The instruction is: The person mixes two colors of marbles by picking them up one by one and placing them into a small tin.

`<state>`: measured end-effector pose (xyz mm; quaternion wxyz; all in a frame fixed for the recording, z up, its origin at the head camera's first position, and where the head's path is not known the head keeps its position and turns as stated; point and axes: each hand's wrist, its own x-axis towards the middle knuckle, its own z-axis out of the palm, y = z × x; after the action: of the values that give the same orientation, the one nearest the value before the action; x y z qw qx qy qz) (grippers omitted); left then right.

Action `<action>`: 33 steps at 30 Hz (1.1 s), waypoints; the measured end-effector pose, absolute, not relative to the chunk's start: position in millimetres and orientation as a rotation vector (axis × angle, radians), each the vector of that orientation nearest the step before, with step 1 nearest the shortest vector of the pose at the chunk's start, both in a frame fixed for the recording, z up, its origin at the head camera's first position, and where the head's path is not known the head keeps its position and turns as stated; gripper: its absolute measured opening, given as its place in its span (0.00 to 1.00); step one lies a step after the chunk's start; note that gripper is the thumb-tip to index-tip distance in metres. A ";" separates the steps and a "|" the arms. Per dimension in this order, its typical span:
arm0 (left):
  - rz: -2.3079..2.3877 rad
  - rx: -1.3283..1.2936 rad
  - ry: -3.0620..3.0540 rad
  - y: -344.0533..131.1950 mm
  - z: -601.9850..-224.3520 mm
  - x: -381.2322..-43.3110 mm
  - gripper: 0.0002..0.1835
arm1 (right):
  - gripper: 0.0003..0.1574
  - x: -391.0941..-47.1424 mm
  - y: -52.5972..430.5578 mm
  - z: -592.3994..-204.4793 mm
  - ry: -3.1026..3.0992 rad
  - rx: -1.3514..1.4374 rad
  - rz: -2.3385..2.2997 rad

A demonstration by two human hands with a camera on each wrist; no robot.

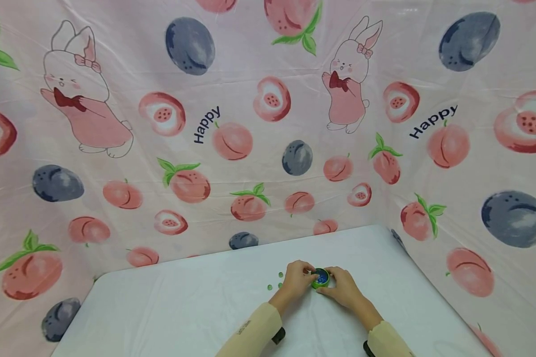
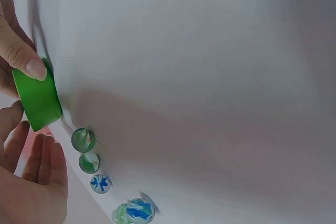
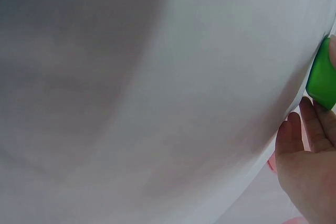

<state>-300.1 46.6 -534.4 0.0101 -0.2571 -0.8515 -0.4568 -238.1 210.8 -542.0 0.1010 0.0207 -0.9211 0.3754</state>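
Note:
A small round green tub (image 1: 320,284) stands on the white table with its blue-toned inside and several round bits in it showing. My right hand (image 1: 345,288) grips it from the right, thumb at the near side and fingers round the far side. My left hand (image 1: 298,277) reaches over its left rim with bent fingers. Whether those fingertips pinch anything is hidden. In the left wrist view, a thumb presses the wall of the green tub (image 2: 38,98), and my left hand (image 2: 39,187) is below it. In the right wrist view, my right hand (image 3: 310,166) is partly cut off.
Several glass marbles lie left of the hands, among them a green marble (image 2: 83,139), a blue-and-white marble (image 2: 100,183) and a larger blue marble (image 2: 140,209). A printed cloth (image 1: 272,148) with fruit and rabbits hangs behind the white table (image 1: 174,302).

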 end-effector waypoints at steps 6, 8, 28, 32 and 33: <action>-1.440 -0.805 -2.646 44.2 -532.8 -295.9 0.05 | 0.33 -238.5 210.8 -542.6 -2.721 0.053 1.116; -1.435 -0.804 -2.637 43.1 -532.1 -294.5 0.05 | 0.33 -238.4 210.7 -542.8 -2.720 0.053 1.115; -1.410 -0.826 -2.559 -4.0 -529.7 -283.8 0.08 | 0.35 -236.8 208.2 -544.2 -2.731 0.034 1.081; -1.418 -0.789 -2.577 -15.3 -529.0 -283.2 0.09 | 0.36 -235.8 207.4 -544.8 -2.739 0.024 1.071; -1.417 -0.782 -2.579 -18.1 -528.8 -283.1 0.09 | 0.36 -235.6 207.1 -545.1 -2.737 0.022 1.074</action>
<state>-283.1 -18.1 -528.8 0.0485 -0.2565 -0.8461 -0.4647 -235.6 207.1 -545.1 0.1005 0.0076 -0.9262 0.3633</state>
